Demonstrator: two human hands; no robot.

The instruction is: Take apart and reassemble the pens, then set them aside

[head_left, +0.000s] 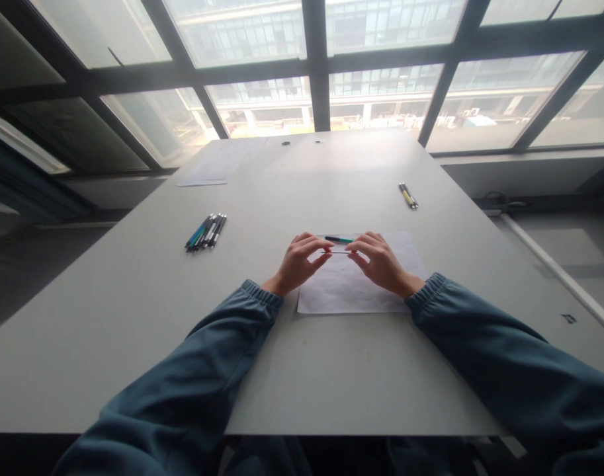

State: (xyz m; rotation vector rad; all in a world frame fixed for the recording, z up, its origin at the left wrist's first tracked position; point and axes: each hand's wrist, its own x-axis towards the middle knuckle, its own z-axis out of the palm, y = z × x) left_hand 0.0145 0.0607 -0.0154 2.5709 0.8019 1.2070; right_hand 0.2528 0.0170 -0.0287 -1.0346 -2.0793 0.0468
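At the centre of the frame, the left hand (299,262) and the right hand (380,262) are brought close together above a sheet of paper (351,291) that lies flat on the grey worktop (292,370). Both hands are curled, with the fingers drawn in toward the thumbs. A thin rod (338,252) is pinched between them, one end at the fingertips of each hand, and it is held level just over the sheet. What kind of rod it is cannot be told, as it is too small.

Just beyond the fingertips, a green pen (339,238) is seen lying on the upper edge of the sheet, apart from both hands. A bundle of pens (206,231) is laid on the worktop to the left of centre, well apart from the hands. A pair of pens (408,196) is placed toward the upper right. A second sheet (208,169) rests at the far left corner of the worktop, below the window (262,39).
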